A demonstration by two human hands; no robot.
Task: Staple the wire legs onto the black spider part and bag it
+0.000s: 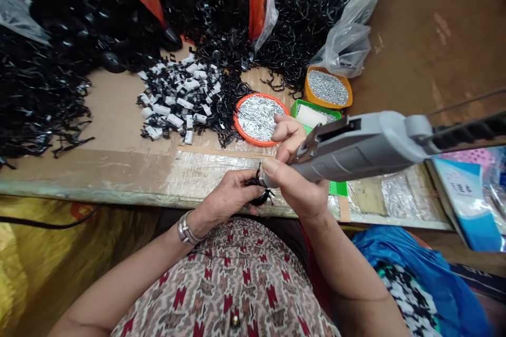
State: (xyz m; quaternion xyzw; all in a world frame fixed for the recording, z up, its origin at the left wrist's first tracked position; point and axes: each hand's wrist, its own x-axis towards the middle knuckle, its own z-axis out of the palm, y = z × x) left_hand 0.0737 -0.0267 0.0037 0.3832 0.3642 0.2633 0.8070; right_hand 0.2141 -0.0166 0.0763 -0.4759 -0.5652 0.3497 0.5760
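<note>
My left hand [231, 194] pinches a small black plastic part [260, 198] at the table's front edge. In my right hand [302, 187] is a grey electric screwdriver [356, 148], lying nearly level with its cable end off to the right. Its tip meets the black part, but the exact contact is hidden by my fingers. Just beyond my hands stands a red-rimmed bowl [259, 118] of thin silvery metal pins. To its left lies a pile of white and black plastic pieces [185, 97].
A yellow tub [350, 96] of tiny metal pieces and a green basket [338, 114] stand behind the screwdriver. Heaps of black parts [316, 5] fill the back. A blue-covered book [466, 200] lies at right, above a blue bag [427, 258] holding white and black pieces.
</note>
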